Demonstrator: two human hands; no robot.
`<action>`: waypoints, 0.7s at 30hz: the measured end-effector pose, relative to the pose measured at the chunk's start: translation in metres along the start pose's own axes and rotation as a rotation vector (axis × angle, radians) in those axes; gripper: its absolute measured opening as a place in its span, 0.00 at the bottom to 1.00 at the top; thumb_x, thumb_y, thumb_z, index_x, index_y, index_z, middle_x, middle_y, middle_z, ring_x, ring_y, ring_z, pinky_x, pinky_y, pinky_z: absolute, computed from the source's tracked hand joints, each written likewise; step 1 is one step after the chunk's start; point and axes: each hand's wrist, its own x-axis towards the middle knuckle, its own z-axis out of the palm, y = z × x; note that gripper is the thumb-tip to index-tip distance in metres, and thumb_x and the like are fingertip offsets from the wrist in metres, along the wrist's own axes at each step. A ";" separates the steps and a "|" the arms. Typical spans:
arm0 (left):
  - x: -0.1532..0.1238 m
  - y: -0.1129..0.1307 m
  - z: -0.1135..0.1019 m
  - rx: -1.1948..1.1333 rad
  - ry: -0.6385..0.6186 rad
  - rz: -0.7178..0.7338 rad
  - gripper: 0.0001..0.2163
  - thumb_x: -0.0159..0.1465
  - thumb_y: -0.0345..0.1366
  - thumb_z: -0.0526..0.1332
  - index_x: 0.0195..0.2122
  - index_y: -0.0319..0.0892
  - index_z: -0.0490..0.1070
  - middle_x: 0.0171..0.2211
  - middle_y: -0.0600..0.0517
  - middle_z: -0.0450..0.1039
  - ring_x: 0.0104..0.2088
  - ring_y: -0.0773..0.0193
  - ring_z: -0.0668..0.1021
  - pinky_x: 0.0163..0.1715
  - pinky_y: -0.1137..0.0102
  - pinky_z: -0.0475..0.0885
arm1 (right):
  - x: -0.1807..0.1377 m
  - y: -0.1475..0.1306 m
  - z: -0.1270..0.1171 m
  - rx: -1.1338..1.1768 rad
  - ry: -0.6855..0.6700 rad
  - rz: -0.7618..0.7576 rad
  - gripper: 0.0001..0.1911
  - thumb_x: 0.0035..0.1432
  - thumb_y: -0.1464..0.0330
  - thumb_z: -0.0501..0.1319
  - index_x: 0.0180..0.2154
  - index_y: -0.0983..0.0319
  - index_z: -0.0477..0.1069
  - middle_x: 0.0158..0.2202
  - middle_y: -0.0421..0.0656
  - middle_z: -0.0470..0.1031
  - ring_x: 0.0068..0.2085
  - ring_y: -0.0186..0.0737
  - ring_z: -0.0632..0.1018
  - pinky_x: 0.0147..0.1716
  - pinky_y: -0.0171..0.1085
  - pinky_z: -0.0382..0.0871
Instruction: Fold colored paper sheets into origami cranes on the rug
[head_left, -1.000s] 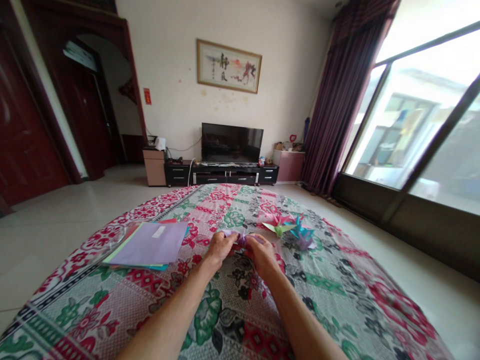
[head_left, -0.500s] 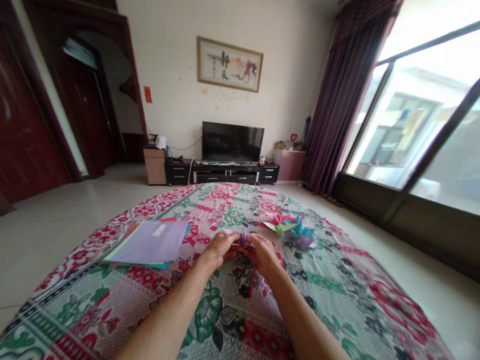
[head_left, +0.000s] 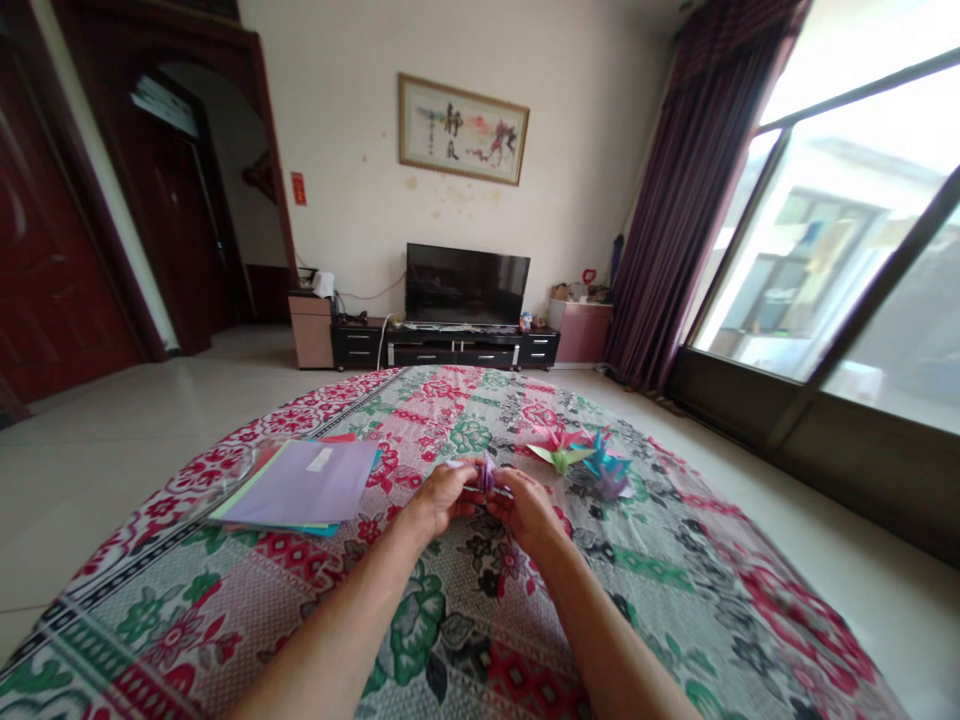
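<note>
Black cabinet (head_left: 451, 349) beyond the paper stack (head_left: 300, 490), with shut drawers (head_left: 424, 358) and hidden contents. Well right of that stack, folded paper figures (head_left: 601, 460). Nearer its right side, left hand (head_left: 442, 500) and right hand (head_left: 528, 504), both pinching small purple folded paper (head_left: 487, 473). Could tear or crumple, probably from uneven pulling on thin layers; could spring open if loosely pinched.

Framed wall picture (head_left: 463, 130): large 静; smaller script illegible. Red wall strip (head_left: 298, 189): unreadable.
</note>
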 end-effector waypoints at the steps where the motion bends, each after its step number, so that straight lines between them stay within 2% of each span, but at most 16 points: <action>1: 0.001 0.000 0.000 -0.012 0.007 -0.003 0.16 0.53 0.30 0.58 0.43 0.39 0.70 0.24 0.52 0.75 0.19 0.69 0.74 0.15 0.79 0.65 | 0.001 0.000 -0.001 0.012 -0.015 0.005 0.11 0.37 0.68 0.66 0.26 0.62 0.68 0.21 0.35 0.71 0.22 0.32 0.73 0.20 0.30 0.68; 7: 0.003 -0.003 -0.004 -0.105 0.054 0.020 0.10 0.51 0.35 0.63 0.33 0.37 0.73 0.26 0.51 0.76 0.20 0.68 0.76 0.15 0.78 0.67 | 0.007 0.005 -0.005 0.088 -0.087 0.016 0.11 0.40 0.67 0.68 0.28 0.63 0.69 0.24 0.38 0.74 0.23 0.31 0.74 0.22 0.29 0.70; 15: 0.007 -0.005 -0.008 -0.215 0.118 0.009 0.10 0.54 0.35 0.63 0.35 0.36 0.72 0.26 0.49 0.76 0.21 0.65 0.78 0.14 0.76 0.68 | 0.008 0.005 -0.004 0.136 -0.038 0.034 0.12 0.40 0.68 0.69 0.28 0.63 0.70 0.24 0.38 0.74 0.24 0.31 0.74 0.21 0.28 0.70; 21: 0.005 -0.002 -0.007 -0.251 0.170 0.021 0.10 0.51 0.34 0.65 0.34 0.36 0.72 0.23 0.51 0.75 0.20 0.66 0.77 0.14 0.77 0.67 | 0.010 0.005 -0.006 0.159 -0.034 0.027 0.16 0.36 0.67 0.71 0.29 0.63 0.69 0.21 0.35 0.72 0.21 0.28 0.73 0.19 0.27 0.69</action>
